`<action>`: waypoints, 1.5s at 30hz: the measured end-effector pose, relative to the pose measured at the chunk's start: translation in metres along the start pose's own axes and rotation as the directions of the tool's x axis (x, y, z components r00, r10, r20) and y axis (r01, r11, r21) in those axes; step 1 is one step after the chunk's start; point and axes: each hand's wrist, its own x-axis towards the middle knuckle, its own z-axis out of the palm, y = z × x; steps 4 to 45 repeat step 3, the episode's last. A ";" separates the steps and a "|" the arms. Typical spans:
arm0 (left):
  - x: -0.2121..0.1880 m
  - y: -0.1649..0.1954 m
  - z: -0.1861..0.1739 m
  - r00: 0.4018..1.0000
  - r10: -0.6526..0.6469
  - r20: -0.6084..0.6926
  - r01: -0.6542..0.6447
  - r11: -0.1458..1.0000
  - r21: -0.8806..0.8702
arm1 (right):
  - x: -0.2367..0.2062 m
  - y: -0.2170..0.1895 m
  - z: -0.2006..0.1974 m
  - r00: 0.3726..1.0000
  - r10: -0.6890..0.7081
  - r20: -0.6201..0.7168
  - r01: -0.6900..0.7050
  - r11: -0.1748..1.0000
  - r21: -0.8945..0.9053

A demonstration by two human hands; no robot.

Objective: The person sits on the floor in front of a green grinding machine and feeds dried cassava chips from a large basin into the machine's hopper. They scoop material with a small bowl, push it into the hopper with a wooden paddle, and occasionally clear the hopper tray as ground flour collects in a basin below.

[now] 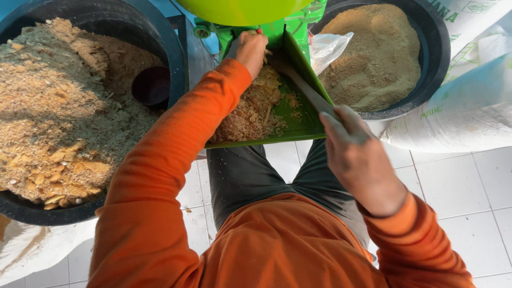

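Observation:
A green feed tray (301, 128) of a green machine slopes toward me, holding a heap of dry brown flakes (250, 114). My left hand (250, 49), in an orange sleeve, rests at the tray's top against the machine's mouth, fingers curled on the flakes. My right hand (357, 154) grips the end of a grey stick (306, 90) that reaches diagonally up the tray toward the mouth. Whether the left hand holds anything is hidden.
A big black tub (16, 205) of coarse flakes and chips, with a dark scoop (152, 85) sunk in it, stands at left. Another black tub (434, 58) of fine tan meal sits at right. White sacks (458, 112) lie beside it. White tiles (458, 186) cover the floor.

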 end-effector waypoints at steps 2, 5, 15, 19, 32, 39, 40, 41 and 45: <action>0.025 -0.004 0.010 0.989 -0.135 -0.056 0.145 0.855 0.497 | 0.000 0.005 0.009 1.000 0.002 -0.009 -0.002 1.000 -0.015; 0.041 -0.005 0.012 0.977 -0.179 -0.114 0.207 0.685 0.698 | -0.003 0.007 0.008 0.999 -0.003 -0.040 0.002 1.000 -0.024; 0.041 -0.005 0.012 0.977 -0.179 -0.114 0.207 0.685 0.698 | -0.003 0.007 0.008 0.999 -0.003 -0.040 0.002 1.000 -0.024; 0.041 -0.005 0.012 0.977 -0.179 -0.114 0.207 0.685 0.698 | -0.003 0.007 0.008 0.999 -0.003 -0.040 0.002 1.000 -0.024; 0.041 -0.005 0.012 0.977 -0.179 -0.114 0.207 0.685 0.698 | -0.003 0.007 0.008 0.999 -0.003 -0.040 0.002 1.000 -0.024; 0.041 -0.005 0.012 0.977 -0.179 -0.114 0.207 0.685 0.698 | -0.003 0.007 0.008 0.999 -0.003 -0.040 0.002 1.000 -0.024; 0.041 -0.005 0.012 0.977 -0.179 -0.114 0.207 0.685 0.698 | -0.003 0.007 0.008 0.999 -0.003 -0.040 0.002 1.000 -0.024; 0.041 -0.005 0.012 0.977 -0.179 -0.114 0.207 0.685 0.698 | -0.003 0.007 0.008 0.999 -0.003 -0.040 0.002 1.000 -0.024; 0.041 -0.005 0.012 0.977 -0.179 -0.114 0.207 0.685 0.698 | -0.003 0.007 0.008 0.999 -0.003 -0.040 0.002 1.000 -0.024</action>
